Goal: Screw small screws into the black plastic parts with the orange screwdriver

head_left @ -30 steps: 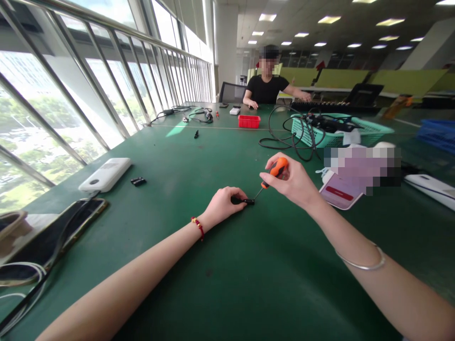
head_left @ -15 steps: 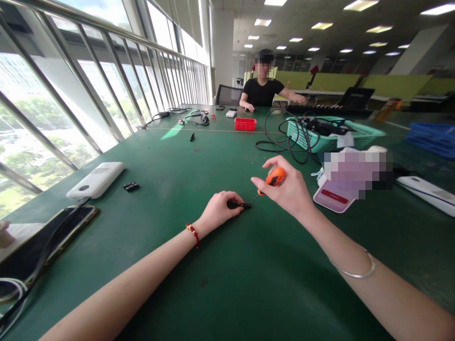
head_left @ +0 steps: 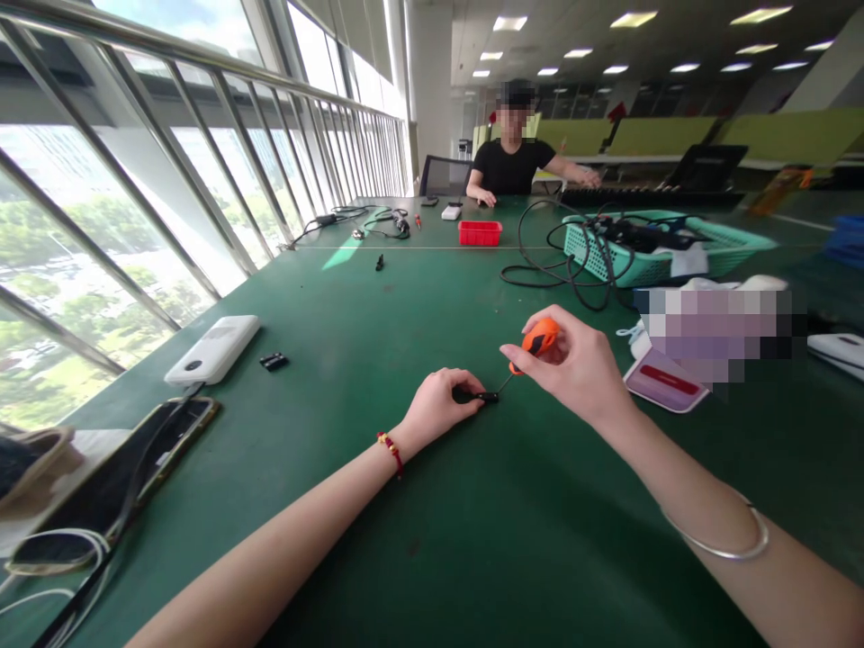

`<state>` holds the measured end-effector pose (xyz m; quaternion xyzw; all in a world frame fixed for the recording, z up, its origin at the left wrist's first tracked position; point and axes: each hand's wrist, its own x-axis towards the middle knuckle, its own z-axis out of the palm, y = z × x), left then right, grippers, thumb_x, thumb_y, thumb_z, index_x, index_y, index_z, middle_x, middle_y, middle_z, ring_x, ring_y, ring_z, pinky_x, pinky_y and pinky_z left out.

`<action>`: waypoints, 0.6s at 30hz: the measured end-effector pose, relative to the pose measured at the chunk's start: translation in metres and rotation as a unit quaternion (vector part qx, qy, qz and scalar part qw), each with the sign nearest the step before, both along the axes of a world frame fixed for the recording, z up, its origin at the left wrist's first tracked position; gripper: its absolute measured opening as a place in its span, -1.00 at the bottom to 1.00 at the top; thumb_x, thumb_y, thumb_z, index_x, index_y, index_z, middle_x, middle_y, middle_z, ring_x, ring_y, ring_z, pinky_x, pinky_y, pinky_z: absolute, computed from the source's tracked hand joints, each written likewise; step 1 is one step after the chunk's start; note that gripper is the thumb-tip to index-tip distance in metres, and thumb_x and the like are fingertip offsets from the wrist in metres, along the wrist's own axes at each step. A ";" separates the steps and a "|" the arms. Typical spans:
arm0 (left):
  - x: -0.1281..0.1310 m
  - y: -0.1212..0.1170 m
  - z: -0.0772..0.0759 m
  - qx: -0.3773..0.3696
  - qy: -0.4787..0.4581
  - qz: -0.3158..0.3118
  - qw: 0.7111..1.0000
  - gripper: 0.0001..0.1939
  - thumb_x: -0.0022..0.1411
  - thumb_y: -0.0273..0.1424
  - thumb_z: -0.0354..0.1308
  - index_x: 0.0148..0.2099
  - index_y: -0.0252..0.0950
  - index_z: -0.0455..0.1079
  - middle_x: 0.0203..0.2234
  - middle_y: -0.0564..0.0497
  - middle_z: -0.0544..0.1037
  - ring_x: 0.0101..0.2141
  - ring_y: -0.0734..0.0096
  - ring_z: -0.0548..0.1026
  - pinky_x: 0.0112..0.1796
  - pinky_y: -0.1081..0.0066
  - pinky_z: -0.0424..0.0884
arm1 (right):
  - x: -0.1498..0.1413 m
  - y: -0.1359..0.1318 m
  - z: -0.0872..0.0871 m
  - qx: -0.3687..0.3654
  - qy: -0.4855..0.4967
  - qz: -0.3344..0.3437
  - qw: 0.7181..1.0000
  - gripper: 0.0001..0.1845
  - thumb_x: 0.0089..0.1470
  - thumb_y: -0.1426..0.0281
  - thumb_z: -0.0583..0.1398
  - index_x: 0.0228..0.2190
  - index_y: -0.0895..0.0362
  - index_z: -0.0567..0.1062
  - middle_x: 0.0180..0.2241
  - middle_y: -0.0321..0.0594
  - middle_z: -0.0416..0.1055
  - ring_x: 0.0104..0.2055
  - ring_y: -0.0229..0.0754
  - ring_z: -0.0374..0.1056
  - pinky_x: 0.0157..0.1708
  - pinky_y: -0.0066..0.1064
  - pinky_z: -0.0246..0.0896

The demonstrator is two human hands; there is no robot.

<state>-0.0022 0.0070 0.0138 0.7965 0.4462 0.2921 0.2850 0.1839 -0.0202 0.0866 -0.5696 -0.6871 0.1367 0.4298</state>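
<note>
My left hand (head_left: 449, 398) is closed on a small black part (head_left: 487, 396), which it holds down at the green table (head_left: 418, 486). Most of the part is hidden behind the fingers, so its kind does not show. In my right hand (head_left: 580, 364) is a screwdriver (head_left: 542, 340) with an orange and black handle. Its thin shaft slants down to the left, the tip at or very close to the black part's right end. Another small black piece (head_left: 274, 361) lies left of my hands.
At left lie a white power bank (head_left: 214, 349) and a phone (head_left: 145, 463) with cables. A red box (head_left: 480, 233) stands farther back. A teal basket (head_left: 607, 256) of cables and a purple-screened phone (head_left: 665, 378) are at right. A person (head_left: 511, 162) sits opposite.
The whole view has shifted, so things appear farther right. Both hands keep their grips, and the right fingers sit slightly more closed around the screwdriver handle.
</note>
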 end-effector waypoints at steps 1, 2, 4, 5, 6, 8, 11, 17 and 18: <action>0.000 0.000 -0.001 0.002 -0.002 -0.002 1.000 -0.88 0.02 -0.50 0.20 -0.33 -0.28 0.50 -0.37 0.04 0.59 -0.31 0.39 0.51 -0.22 0.44 0.40 | -0.001 -0.001 -0.001 0.014 -0.014 -0.025 1.000 -0.75 -0.13 0.19 0.25 -0.54 0.08 0.33 -0.63 -0.39 0.22 -0.59 -0.31 0.11 -0.53 -0.43 0.01; 0.000 0.000 -0.001 0.005 -0.003 -0.002 1.000 -0.89 0.02 -0.49 0.19 -0.32 -0.28 0.49 -0.37 0.03 0.59 -0.31 0.38 0.51 -0.23 0.44 0.40 | -0.001 -0.001 -0.002 0.023 -0.020 -0.043 0.999 -0.72 -0.10 0.17 0.23 -0.58 0.08 0.33 -0.65 -0.37 0.23 -0.59 -0.30 0.10 -0.51 -0.42 0.01; 0.000 0.000 -0.002 0.009 -0.002 -0.003 1.000 -0.89 0.03 -0.48 0.19 -0.32 -0.28 0.49 -0.37 0.03 0.59 -0.31 0.38 0.51 -0.24 0.44 0.41 | 0.000 -0.002 -0.002 0.026 -0.012 -0.050 0.998 -0.72 -0.06 0.17 0.19 -0.61 0.09 0.34 -0.64 -0.34 0.26 -0.57 -0.29 0.12 -0.48 -0.41 0.03; 0.000 0.000 -0.002 0.009 -0.001 -0.003 1.000 -0.88 0.03 -0.47 0.18 -0.32 -0.28 0.49 -0.37 0.03 0.58 -0.31 0.37 0.51 -0.24 0.44 0.41 | 0.001 -0.001 -0.002 0.020 -0.002 -0.042 0.999 -0.76 -0.07 0.21 0.19 -0.59 0.09 0.35 -0.62 -0.34 0.27 -0.56 -0.29 0.13 -0.48 -0.42 0.04; 0.000 -0.001 -0.002 0.007 0.000 -0.002 1.000 -0.89 0.03 -0.47 0.18 -0.32 -0.28 0.49 -0.37 0.03 0.58 -0.31 0.37 0.51 -0.25 0.44 0.41 | 0.002 -0.001 -0.001 0.011 0.007 -0.033 0.999 -0.83 -0.10 0.25 0.20 -0.55 0.08 0.37 -0.61 -0.35 0.28 -0.56 -0.29 0.14 -0.49 -0.43 0.05; 0.000 -0.001 -0.002 0.002 0.001 -0.003 1.000 -0.89 0.03 -0.46 0.18 -0.32 -0.28 0.49 -0.37 0.03 0.59 -0.32 0.38 0.51 -0.25 0.44 0.41 | 0.005 0.000 0.001 -0.006 0.015 -0.010 1.000 -0.83 -0.17 0.31 0.22 -0.45 0.07 0.37 -0.59 -0.39 0.26 -0.58 -0.30 0.14 -0.53 -0.45 0.04; -0.001 0.000 -0.003 0.004 0.000 -0.006 1.000 -0.89 0.03 -0.45 0.18 -0.32 -0.29 0.49 -0.37 0.03 0.59 -0.34 0.39 0.51 -0.27 0.45 0.41 | 0.007 0.000 0.000 -0.003 0.025 0.004 1.000 -0.69 -0.17 0.21 0.26 -0.35 0.05 0.36 -0.59 -0.42 0.25 -0.58 -0.28 0.17 -0.52 -0.44 0.05; -0.001 0.004 -0.007 0.007 -0.005 -0.013 1.000 -0.88 0.04 -0.44 0.18 -0.31 -0.29 0.49 -0.39 0.03 0.59 -0.35 0.40 0.51 -0.27 0.45 0.40 | 0.007 0.000 -0.006 0.053 0.014 -0.045 0.998 -0.67 -0.09 0.07 0.22 -0.50 0.09 0.41 -0.65 -0.37 0.20 -0.56 -0.28 0.13 -0.49 -0.41 0.04; -0.001 0.004 -0.007 0.005 -0.004 -0.014 1.000 -0.88 0.05 -0.44 0.17 -0.31 -0.29 0.49 -0.39 0.03 0.59 -0.35 0.40 0.51 -0.27 0.45 0.40 | 0.007 0.001 -0.006 0.046 0.025 -0.037 0.998 -0.70 -0.06 0.11 0.20 -0.53 0.10 0.41 -0.64 -0.37 0.20 -0.57 -0.29 0.12 -0.49 -0.41 0.04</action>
